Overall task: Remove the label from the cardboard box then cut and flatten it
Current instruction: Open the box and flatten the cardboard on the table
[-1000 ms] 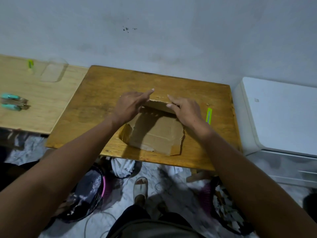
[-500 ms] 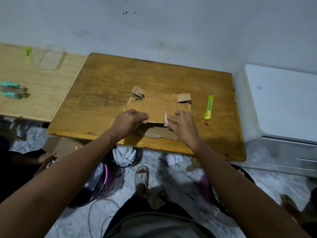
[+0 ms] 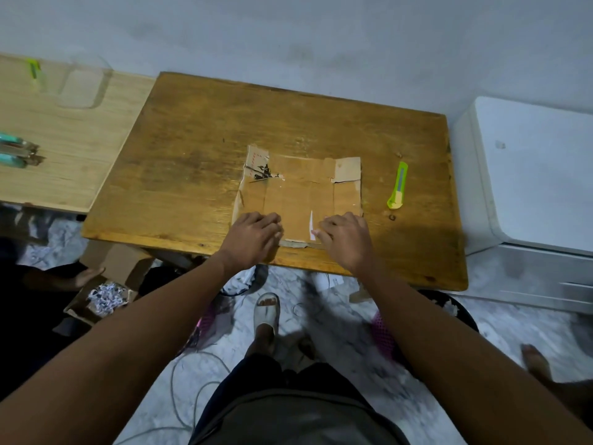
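The cardboard box (image 3: 300,194) lies flat and unfolded on the brown wooden table (image 3: 192,162), with a torn printed patch at its far left corner and a thin white strip near its near edge. My left hand (image 3: 253,234) presses down on the cardboard's near left part, fingers curled. On the near right part rests my right hand (image 3: 345,237), also pressing down. Both hands cover the near edge. A green utility knife (image 3: 398,186) lies on the table to the right of the cardboard, apart from it.
A lighter wooden table (image 3: 64,146) at the left holds a clear container (image 3: 81,83) and teal-handled pliers (image 3: 16,154). A white appliance (image 3: 529,175) stands at the right. Below the table are a box of paper scraps (image 3: 102,297), cables, my sandalled foot (image 3: 266,311) and another person's foot.
The cardboard went from a folded-up shape to lying flat and spread out. Both hands slid from its far edge back to its near edge, pressing it down.
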